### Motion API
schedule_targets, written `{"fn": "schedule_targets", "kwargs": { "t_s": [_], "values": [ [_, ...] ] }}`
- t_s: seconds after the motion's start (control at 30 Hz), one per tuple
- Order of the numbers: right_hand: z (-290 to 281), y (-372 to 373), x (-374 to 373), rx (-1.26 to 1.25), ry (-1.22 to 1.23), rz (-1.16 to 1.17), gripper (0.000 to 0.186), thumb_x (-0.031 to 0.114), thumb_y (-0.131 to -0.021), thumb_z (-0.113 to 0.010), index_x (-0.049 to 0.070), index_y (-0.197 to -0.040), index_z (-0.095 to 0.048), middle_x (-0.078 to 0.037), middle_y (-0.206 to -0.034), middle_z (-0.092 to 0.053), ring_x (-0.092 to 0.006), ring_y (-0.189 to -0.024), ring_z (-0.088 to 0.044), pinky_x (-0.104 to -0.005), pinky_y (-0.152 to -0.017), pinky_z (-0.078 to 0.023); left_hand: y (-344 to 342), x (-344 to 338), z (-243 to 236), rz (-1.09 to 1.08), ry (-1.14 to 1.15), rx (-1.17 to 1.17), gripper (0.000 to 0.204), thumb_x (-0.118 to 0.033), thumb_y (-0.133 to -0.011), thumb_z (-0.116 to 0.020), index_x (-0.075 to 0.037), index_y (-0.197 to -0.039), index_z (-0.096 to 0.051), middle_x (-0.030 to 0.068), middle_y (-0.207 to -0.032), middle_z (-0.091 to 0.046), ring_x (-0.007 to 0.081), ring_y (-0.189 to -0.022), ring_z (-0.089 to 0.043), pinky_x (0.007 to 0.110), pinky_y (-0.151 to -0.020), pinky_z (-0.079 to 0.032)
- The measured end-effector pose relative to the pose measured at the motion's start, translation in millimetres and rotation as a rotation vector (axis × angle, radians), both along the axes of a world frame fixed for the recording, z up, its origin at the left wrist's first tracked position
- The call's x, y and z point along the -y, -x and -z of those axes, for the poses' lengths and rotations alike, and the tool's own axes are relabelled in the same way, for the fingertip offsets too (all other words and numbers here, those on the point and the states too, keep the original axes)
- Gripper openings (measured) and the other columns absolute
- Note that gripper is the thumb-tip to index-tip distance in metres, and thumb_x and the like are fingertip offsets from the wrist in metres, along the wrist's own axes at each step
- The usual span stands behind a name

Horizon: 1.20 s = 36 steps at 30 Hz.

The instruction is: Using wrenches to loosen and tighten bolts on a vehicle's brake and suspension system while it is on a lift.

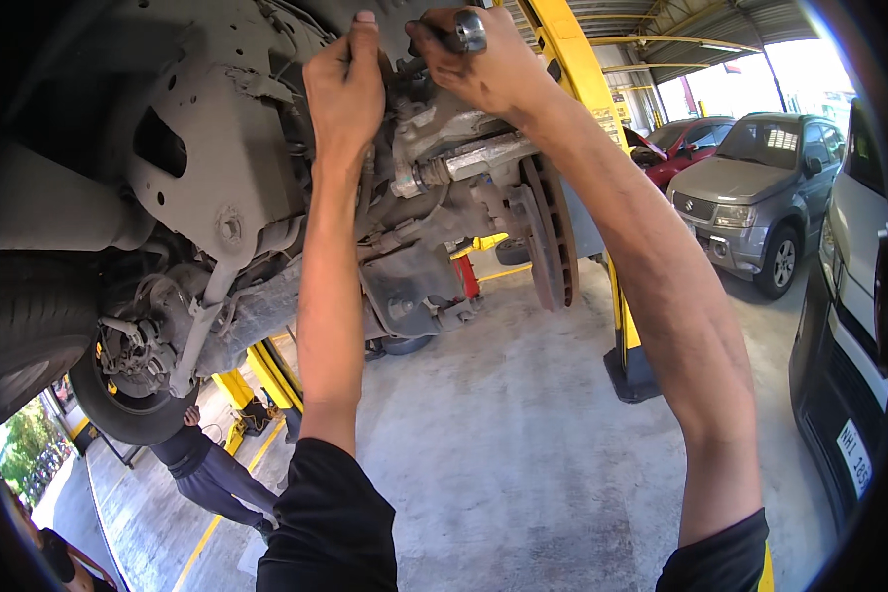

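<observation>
Both my arms reach up under a raised vehicle. My left hand [347,84] is closed with its thumb pointing up, close against the underbody parts; whatever its fingers hold is hidden. To its right, my right hand [488,74] is wrapped round a chrome hand tool [471,31], whose rounded shiny end sticks out towards me. The rest of the tool is hidden by the fingers. Just below my right hand runs a greasy metal rod [464,163] with a thicker joint. A brake disc [551,232] hangs to the right of it.
A yellow lift post [587,74] stands right behind my right forearm. At the left hang a wheel [133,409] and a broad grey underbody plate [217,138]. Someone in dark clothes [212,469] is beyond the wheel. A silver car [760,192] and a white vehicle [853,326] are parked right.
</observation>
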State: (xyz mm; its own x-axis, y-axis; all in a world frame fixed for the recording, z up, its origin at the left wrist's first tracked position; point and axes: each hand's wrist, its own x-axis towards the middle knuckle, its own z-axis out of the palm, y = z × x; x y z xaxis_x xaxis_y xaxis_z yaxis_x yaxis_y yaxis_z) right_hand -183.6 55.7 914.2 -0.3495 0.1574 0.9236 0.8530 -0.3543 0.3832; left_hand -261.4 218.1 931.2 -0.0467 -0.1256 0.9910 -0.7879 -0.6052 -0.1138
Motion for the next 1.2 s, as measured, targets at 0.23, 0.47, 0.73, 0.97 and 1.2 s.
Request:
{"fn": "schedule_targets", "kwargs": {
  "t_s": [0.23,0.47,0.73,0.97,1.2],
  "values": [
    [5.7,-6.3,-10.6,-0.008,-0.188,-0.033,0.037,0.02,-0.084,-0.068,0.001,-0.115,-0.06,-0.029,-0.102,-0.059,-0.0489,-0.094,-0.055,-0.0533,-0.084,-0.047,-11.5,5.8,10.9,0.199,0.063,0.208,0.052,-0.028,-0.103,-0.055,0.003,-0.062,-0.054,-0.0023,-0.052,-0.044,0.0056,-0.051,-0.037,0.028,-0.049,-0.031],
    [-3.3,11.8,2.0,-0.254,0.052,-0.207,0.039,0.021,-0.085,-0.068,0.002,-0.117,-0.059,-0.03,-0.102,-0.059,-0.0504,-0.095,-0.057,-0.0536,-0.083,-0.048,1.2,18.4,5.3,-0.347,-0.285,0.485,0.051,-0.027,-0.1,-0.055,0.003,-0.059,-0.055,0.0027,-0.054,-0.054,0.0152,-0.05,-0.046,0.031,-0.051,-0.036],
    [4.0,5.5,-8.9,0.185,-0.403,-0.192,0.015,0.015,-0.085,-0.062,0.0,-0.085,-0.062,-0.024,-0.072,-0.06,-0.0466,-0.073,-0.058,-0.0512,-0.069,-0.047,-19.2,-12.0,-75.6,0.489,0.411,0.257,0.038,-0.024,-0.097,-0.055,-0.007,-0.065,-0.045,0.0026,-0.055,-0.041,0.0148,-0.046,-0.039,0.032,-0.041,-0.026],
    [3.4,14.6,1.6,0.105,-0.15,-0.049,0.016,0.013,-0.088,-0.065,0.001,-0.098,-0.066,-0.016,-0.073,-0.065,-0.0383,-0.067,-0.062,-0.0431,-0.062,-0.05,-44.2,-22.2,-132.5,0.303,0.458,-0.057,0.045,-0.041,-0.096,-0.06,-0.014,-0.062,-0.05,0.0011,-0.051,-0.045,0.0159,-0.043,-0.047,0.033,-0.046,-0.038],
    [7.1,20.7,0.5,0.058,-0.077,-0.152,0.017,0.016,-0.09,-0.065,0.0,-0.093,-0.066,-0.019,-0.069,-0.063,-0.0422,-0.064,-0.059,-0.0427,-0.059,-0.05,-54.8,3.1,-160.9,0.058,0.366,-0.138,0.047,-0.048,-0.093,-0.061,-0.006,-0.071,-0.057,0.0064,-0.053,-0.051,0.0193,-0.044,-0.052,0.036,-0.044,-0.041]
  ]
}}
